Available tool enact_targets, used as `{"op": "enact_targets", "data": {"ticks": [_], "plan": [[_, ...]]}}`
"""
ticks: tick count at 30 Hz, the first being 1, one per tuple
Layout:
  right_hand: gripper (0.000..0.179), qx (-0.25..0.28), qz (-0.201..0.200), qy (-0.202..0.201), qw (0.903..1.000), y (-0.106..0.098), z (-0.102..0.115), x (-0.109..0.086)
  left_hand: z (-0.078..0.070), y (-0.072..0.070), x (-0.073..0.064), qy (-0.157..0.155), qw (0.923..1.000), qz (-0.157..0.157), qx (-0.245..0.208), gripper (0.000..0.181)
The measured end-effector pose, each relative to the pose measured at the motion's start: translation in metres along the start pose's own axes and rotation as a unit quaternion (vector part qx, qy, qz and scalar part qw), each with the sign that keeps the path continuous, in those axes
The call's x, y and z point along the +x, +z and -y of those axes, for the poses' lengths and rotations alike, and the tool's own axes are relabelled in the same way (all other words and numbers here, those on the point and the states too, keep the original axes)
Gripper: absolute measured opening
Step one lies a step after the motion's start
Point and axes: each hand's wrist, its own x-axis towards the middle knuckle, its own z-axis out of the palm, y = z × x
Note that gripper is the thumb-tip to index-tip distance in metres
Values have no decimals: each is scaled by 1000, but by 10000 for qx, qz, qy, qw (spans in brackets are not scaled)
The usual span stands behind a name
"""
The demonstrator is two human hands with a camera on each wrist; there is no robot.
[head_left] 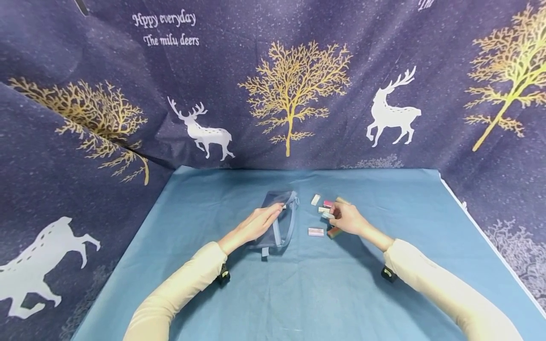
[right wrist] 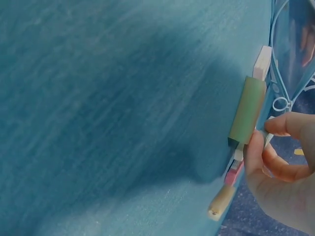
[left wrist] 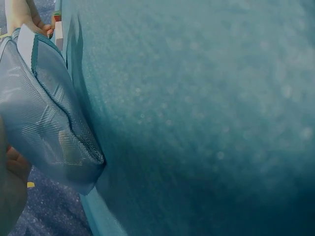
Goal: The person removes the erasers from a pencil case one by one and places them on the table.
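A blue mesh zip pouch [head_left: 278,237] lies on the cloth with its zipped opening gaping to the right. My left hand [head_left: 259,222] holds its upper side, fingers stretched over the mesh; part of the grip is hidden. In the left wrist view, the pouch [left wrist: 49,113] bulges beside the thumb and fingers. My right hand [head_left: 347,219] pinches a small pale-blue block [head_left: 327,215] between thumb and fingertips, just right of the pouch. Around that hand lie a pink piece [head_left: 328,203], a white piece [head_left: 315,199] and a pale striped block [head_left: 316,232].
A green-brown cylinder [right wrist: 248,110] and a tan one [right wrist: 221,201] lie near my right hand. Blue cloth [head_left: 298,293] covers the table. Behind it hangs a dark curtain [head_left: 315,28] printed with deer and trees.
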Motion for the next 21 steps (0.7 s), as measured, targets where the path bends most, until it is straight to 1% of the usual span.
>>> {"op": "enact_targets", "data": {"ticks": [5,14,21], "plan": [[14,39,112,87,9999,-3,-1,-2,0,1,0,29,10000,-33,2,36],[14,8,209,8,9998,-4,-1,-1,1,3,-1,96,9998,-68,-144,27],[15,77,342,-147,9993,2,-3,1,1,4,-1,29,9998,-51,-164,33]]}}
